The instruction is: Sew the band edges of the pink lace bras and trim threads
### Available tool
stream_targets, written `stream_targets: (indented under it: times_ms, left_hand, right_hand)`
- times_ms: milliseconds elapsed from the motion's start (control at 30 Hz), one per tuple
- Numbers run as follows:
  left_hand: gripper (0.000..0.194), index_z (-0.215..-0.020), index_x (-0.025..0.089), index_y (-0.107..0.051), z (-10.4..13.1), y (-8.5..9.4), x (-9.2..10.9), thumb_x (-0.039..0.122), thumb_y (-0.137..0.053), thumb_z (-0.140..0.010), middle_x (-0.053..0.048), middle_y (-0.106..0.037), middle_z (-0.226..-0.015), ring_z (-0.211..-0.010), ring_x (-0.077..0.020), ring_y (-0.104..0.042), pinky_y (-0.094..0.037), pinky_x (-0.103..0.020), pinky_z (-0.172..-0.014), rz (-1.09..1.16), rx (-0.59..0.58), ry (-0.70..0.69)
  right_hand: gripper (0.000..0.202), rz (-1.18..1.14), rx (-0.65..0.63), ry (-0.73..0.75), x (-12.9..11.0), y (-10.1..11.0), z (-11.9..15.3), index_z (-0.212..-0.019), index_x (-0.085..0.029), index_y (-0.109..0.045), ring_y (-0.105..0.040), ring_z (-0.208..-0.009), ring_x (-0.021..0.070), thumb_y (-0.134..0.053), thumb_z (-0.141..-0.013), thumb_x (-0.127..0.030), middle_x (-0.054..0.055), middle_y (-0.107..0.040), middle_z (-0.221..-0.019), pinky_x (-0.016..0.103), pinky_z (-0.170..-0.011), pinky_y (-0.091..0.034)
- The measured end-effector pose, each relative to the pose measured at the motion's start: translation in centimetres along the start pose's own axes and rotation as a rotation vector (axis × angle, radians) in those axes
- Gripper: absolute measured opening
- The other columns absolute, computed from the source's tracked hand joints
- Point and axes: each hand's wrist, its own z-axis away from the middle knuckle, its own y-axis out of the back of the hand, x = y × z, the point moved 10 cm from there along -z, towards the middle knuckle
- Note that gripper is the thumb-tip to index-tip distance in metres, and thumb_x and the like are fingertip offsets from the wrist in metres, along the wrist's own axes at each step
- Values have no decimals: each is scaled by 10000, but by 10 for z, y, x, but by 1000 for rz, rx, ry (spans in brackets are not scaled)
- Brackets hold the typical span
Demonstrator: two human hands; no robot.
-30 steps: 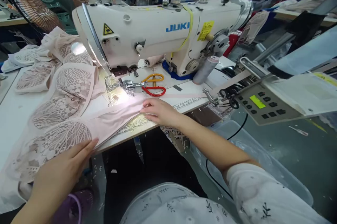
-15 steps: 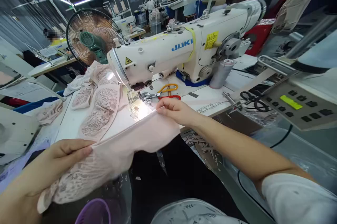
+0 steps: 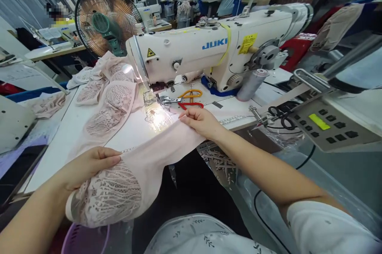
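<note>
A pale pink bra piece with a lace cup is stretched between my hands at the table's front edge. My left hand pinches its upper edge beside the lace cup, which hangs below. At the other end, my right hand pinches the plain fabric corner between thumb and fingers. Just beyond my right hand lie scissors with orange and red handles. The white sewing machine stands behind, its lamp lighting the needle area. More pink lace bra pieces lie on the table to the left of the needle area.
A grey thread cone stands right of the machine. The control panel juts in at the right. Behind the machine's left end is a fan. A purple basket sits below my left hand. Other workstations and people are farther back.
My left hand has moved right and slightly up with the fabric, and the lace cup now faces the camera more fully. My right hand keeps its pinch. The whole view has shifted slightly.
</note>
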Motion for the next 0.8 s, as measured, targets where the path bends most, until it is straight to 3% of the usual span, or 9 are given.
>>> stream_targets:
  times_ms: [100,267,467,600,667,800]
  left_hand:
    - [336,-686,206,-677,-25,14,1,542,-667,-688,-13,-671,-667,-628,-187,-603,-500,-297,-656,-239,-13,-32]
    - [358,-545,201,-561,-64,37,20,537,-612,-660,21,-484,-518,-518,-144,-450,-399,-263,-570,-617,-51,-92]
    - [291,-644,203,-646,-88,53,32,490,-633,-594,5,-593,-599,-583,-170,-519,-407,-261,-599,-686,-126,-41]
    - [279,-641,194,-650,-96,54,35,468,-631,-598,6,-603,-616,-605,-160,-516,-395,-243,-608,-737,-173,-40]
    - [283,-643,182,-641,-97,52,36,461,-595,-631,10,-592,-614,-610,-149,-503,-389,-232,-611,-783,-197,-62]
    - [286,-645,158,-620,-96,49,34,420,-521,-703,24,-534,-583,-582,-117,-437,-351,-210,-583,-853,-215,-93]
  right_hand:
    - [249,217,7,10,10,-6,-9,-805,-165,-641,-373,-510,99,-533,-789,-388,-64,-404,-529,232,-511,-286]
    - [135,437,2,27,18,-19,-29,-704,-166,-599,-496,-607,134,-531,-775,-259,-7,-580,-636,241,-569,-341]
    - [202,637,-12,33,20,-18,-46,-625,-179,-544,-485,-550,146,-531,-808,-262,-2,-561,-567,249,-525,-318]
    - [186,730,38,52,14,-12,-44,-802,-160,-626,-570,-733,200,-460,-862,-218,75,-659,-791,289,-638,-407]
    - [223,774,-8,169,3,-23,-35,-922,-148,-651,-590,-883,228,-441,-887,-214,112,-672,-933,328,-756,-449]
    - [333,893,-351,578,-14,-77,12,-1194,-144,-600,-507,-1203,279,-459,-935,-300,143,-588,-1282,433,-999,-414]
